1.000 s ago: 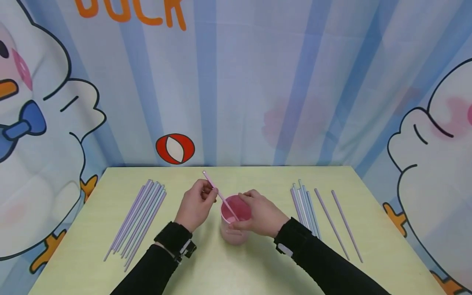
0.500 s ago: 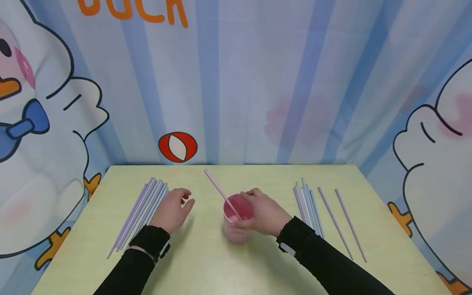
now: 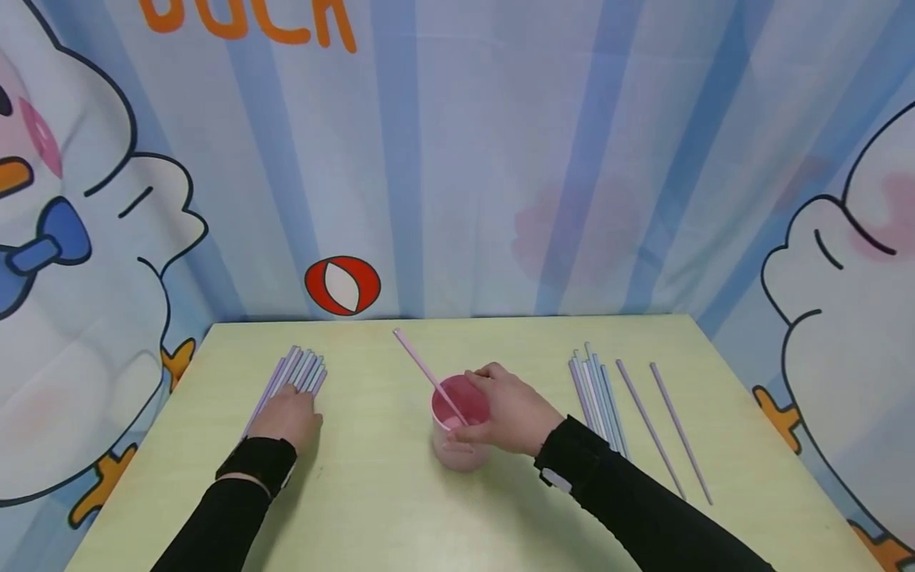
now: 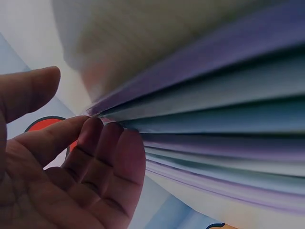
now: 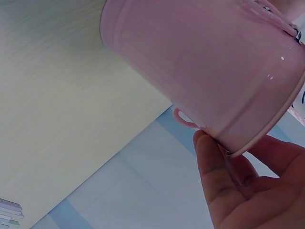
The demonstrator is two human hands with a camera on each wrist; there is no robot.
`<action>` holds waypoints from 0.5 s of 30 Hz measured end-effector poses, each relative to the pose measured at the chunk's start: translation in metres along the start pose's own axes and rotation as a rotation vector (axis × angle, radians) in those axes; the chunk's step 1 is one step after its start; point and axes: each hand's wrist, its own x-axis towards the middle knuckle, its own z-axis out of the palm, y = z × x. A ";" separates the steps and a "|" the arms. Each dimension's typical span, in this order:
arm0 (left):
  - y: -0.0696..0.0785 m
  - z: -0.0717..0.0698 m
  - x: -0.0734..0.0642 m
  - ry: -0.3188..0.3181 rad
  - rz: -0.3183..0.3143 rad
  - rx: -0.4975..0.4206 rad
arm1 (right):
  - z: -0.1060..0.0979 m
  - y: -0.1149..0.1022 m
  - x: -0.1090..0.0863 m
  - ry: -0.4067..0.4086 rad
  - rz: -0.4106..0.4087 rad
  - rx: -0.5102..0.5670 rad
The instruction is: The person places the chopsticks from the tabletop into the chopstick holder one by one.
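My left hand (image 3: 289,415) lies over the left bundle of lilac and pale blue straws (image 3: 303,369). In the left wrist view its fingertips (image 4: 129,143) are at the straws (image 4: 228,129), with the thumb held apart from them. At the middle of the table, my right hand (image 3: 509,409) grips a small pink bucket (image 3: 461,457) by its rim. Close up in the right wrist view, fingers (image 5: 212,167) pinch the rim of the bucket (image 5: 205,67) beside a small loop. One pink straw (image 3: 422,365) leans in the bucket, its upper end pointing back and left.
To the right lies another bundle of straws (image 3: 596,397) in lilac, white and blue. Two single lilac straws (image 3: 649,429) lie beside it. A curtain (image 3: 472,159) with cartoon ducks hangs behind the pale yellow table (image 3: 400,524).
My left hand has let go of the pink straw, which now leans in the bucket, and has moved left onto the left bundle. My right hand has stayed on the bucket.
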 end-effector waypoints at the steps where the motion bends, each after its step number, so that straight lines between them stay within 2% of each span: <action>1: 0.000 0.000 0.000 -0.011 -0.008 -0.001 | 0.000 0.000 0.000 -0.001 0.002 0.000; 7: 0.003 0.001 0.002 -0.019 -0.029 -0.007 | 0.000 0.000 0.001 -0.007 0.022 -0.001; 15: 0.007 0.003 0.003 0.042 0.014 -0.015 | 0.000 0.000 0.001 -0.011 0.036 0.007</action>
